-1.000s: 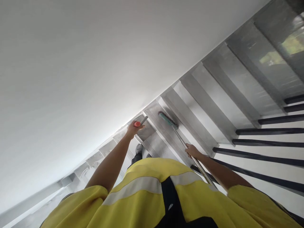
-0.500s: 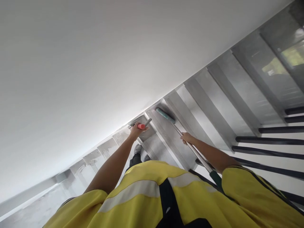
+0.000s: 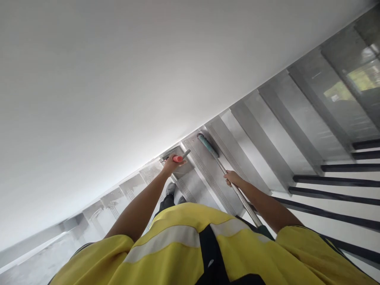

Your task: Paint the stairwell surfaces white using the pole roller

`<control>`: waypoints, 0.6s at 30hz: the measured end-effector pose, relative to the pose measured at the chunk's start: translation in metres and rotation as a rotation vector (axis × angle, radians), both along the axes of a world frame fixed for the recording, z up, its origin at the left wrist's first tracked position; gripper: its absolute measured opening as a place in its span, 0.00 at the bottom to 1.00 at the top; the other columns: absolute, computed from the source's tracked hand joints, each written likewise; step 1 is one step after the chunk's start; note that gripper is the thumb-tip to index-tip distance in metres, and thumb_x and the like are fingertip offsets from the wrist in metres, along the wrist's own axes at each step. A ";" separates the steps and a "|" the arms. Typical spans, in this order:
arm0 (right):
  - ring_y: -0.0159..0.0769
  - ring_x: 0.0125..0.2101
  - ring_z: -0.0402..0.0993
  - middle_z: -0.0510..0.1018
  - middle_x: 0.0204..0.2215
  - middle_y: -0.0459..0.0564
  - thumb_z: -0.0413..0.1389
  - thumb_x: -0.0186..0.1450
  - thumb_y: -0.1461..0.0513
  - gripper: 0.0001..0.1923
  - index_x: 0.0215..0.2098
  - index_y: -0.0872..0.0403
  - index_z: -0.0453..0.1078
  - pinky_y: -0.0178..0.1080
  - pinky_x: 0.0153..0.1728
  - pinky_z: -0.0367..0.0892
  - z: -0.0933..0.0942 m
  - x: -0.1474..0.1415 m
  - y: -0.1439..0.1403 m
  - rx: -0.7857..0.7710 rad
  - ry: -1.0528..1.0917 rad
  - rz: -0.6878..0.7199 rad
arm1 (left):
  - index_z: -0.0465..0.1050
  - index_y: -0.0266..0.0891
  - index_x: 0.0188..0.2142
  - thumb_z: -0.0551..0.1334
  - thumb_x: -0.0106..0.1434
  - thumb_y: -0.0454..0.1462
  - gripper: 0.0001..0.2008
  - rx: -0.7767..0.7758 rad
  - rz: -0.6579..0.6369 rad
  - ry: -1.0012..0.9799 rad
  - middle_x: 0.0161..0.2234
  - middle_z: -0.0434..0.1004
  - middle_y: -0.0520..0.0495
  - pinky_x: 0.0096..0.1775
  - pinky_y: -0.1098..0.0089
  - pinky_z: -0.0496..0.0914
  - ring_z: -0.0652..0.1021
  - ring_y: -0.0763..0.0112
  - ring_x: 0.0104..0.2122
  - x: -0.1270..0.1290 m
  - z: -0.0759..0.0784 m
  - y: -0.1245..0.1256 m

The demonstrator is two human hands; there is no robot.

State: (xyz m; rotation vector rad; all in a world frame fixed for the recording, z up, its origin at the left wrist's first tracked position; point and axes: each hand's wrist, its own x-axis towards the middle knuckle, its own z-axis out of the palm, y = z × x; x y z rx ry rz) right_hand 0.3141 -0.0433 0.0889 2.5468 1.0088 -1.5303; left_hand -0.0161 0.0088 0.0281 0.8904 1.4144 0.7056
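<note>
My right hand point(image 3: 233, 178) is closed around the pale metal pole of a broom point(image 3: 222, 166). The broom's green-blue head point(image 3: 208, 145) rests on a stair tread close to the wall. My left hand point(image 3: 170, 165) is wrapped around a handle with a red end point(image 3: 177, 158) and a grey stick point(image 3: 186, 153). Just beneath that hand is a grey, pan-like sheet point(image 3: 184, 169), which looks like a dustpan. How the handle joins it is hidden by my fingers.
Shiny grey steps point(image 3: 252, 118) with grooved edges run diagonally past me. A white wall point(image 3: 118, 79) borders them on one side, dark railing bars point(image 3: 332, 196) on the other. My shoes point(image 3: 170, 189) stand on a step. Wet-looking patches point(image 3: 101, 211) mark the steps at left.
The broom head has turned steeper and shifted slightly right on its tread. My right hand has moved a little down with the pole. My left hand stays nearly in place.
</note>
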 end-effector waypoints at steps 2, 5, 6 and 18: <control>0.26 0.11 0.57 0.60 0.09 0.38 0.58 0.61 0.61 0.09 0.33 0.56 0.63 0.28 0.16 0.55 -0.001 -0.003 0.013 0.019 0.022 -0.061 | 0.64 0.42 0.32 0.74 0.41 0.48 0.25 -0.006 0.002 -0.006 0.27 0.71 0.50 0.24 0.73 0.62 0.74 0.65 0.29 0.000 0.002 0.000; 0.27 0.13 0.59 0.62 0.10 0.40 0.58 0.63 0.60 0.10 0.30 0.56 0.62 0.28 0.17 0.56 -0.006 -0.014 0.040 0.030 0.051 -0.073 | 0.64 0.42 0.31 0.74 0.42 0.46 0.24 -0.005 0.005 -0.008 0.27 0.71 0.49 0.24 0.72 0.62 0.74 0.64 0.28 0.000 0.004 0.001; 0.27 0.13 0.59 0.62 0.10 0.41 0.58 0.63 0.61 0.10 0.29 0.56 0.62 0.28 0.17 0.56 -0.007 -0.017 0.044 0.030 0.056 -0.074 | 0.64 0.42 0.31 0.74 0.42 0.46 0.24 -0.004 0.004 -0.004 0.27 0.71 0.49 0.24 0.72 0.62 0.74 0.64 0.29 0.000 0.003 0.001; 0.26 0.11 0.57 0.60 0.09 0.38 0.50 0.66 0.68 0.10 0.27 0.53 0.55 0.28 0.15 0.54 -0.007 -0.019 0.039 0.127 0.111 -0.140 | 0.67 0.40 0.34 0.75 0.42 0.48 0.25 0.020 -0.027 -0.007 0.27 0.73 0.48 0.24 0.73 0.62 0.76 0.62 0.31 0.000 0.003 0.006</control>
